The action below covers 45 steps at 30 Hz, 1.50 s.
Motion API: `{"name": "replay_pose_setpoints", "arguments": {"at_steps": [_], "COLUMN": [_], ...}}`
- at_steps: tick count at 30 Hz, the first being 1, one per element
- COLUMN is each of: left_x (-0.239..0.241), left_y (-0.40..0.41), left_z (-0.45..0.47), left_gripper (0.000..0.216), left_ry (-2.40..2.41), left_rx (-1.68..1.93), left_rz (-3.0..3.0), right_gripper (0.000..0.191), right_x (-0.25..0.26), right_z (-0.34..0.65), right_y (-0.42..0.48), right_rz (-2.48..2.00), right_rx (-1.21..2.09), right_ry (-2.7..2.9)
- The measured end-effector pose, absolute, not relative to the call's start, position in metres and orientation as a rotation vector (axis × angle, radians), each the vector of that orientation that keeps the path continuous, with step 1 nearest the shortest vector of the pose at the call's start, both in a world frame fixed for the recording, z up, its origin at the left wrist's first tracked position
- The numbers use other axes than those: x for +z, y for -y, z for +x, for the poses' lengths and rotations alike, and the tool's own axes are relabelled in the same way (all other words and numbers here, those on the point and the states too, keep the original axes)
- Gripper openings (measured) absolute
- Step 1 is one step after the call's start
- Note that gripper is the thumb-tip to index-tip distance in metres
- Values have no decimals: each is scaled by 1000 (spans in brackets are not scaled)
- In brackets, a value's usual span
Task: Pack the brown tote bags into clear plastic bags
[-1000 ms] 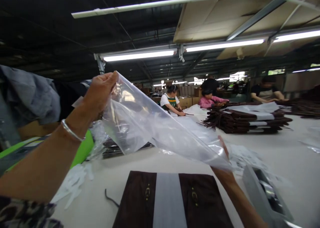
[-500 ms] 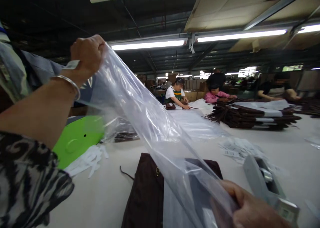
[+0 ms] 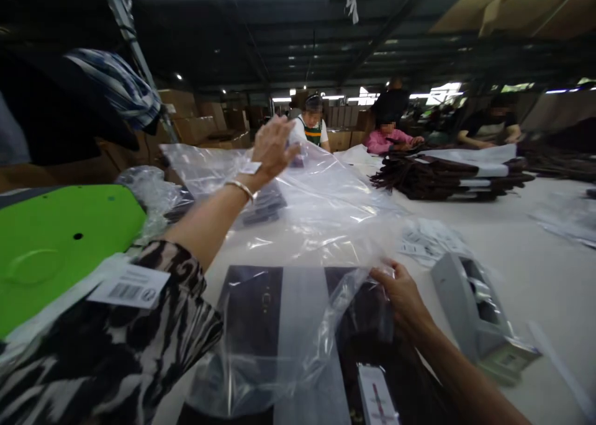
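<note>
Left hand [image 3: 274, 148] is wide, fingers spread over the far part of a clear plastic bag [image 3: 302, 245]; can't tell if it's actually touching. Right hand [image 3: 403, 294] has the bag's right edge pinched between thumb and fingers. The bag's draped over a folded dark brown garment [image 3: 358, 344] with a pale strip [image 3: 321, 400] down the middle, right in front on the white surface [image 3: 512, 257]. There's a grey tape dispenser [image 3: 459, 307] just right of that hand, near some white labels [image 3: 428, 242].
</note>
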<state>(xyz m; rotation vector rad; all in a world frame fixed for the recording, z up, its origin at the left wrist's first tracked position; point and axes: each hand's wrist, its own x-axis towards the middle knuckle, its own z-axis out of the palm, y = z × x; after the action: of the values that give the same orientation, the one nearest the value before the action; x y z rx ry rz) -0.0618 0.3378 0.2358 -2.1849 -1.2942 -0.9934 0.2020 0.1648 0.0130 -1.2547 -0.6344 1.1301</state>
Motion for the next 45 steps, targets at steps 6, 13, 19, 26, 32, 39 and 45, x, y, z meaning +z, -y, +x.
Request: {"name": "replay_pose_setpoints", "arguments": {"at_steps": [6,13,19,26,32,39,45], "left_x": [89,34,43,26,3,-2,23], "left_y": [-179,-81,-121,-79,-61,-51,-57], "left_z": [-13,-66,-141,-113,-97,-109,-101], "left_gripper": [64,77,25,62,77,7,14], "left_ry": [760,584,1135,1247,1261,1210,1434], "left_rx": [-609,-76,-101,-282,-296,-163,-441], "left_rz": [-2967,-3068,-2620,-2815,-3057,-2915,-2653], "right_gripper": [80,81,74,31,67,30,42], "right_x": [-4,-9,-13,20,22,11,16], "right_z": [245,290,311,234,160,165,145], "right_y": [-163,-143,-112,-64,-30,-23,-16], "right_rz": [-1439,-1580,-1830,-1381,-1191,-1364,-1320], "right_rx": [1069,986,531,92,545,281,167], "right_ry": [717,779,1275,2056,2564,2687,2577]}}
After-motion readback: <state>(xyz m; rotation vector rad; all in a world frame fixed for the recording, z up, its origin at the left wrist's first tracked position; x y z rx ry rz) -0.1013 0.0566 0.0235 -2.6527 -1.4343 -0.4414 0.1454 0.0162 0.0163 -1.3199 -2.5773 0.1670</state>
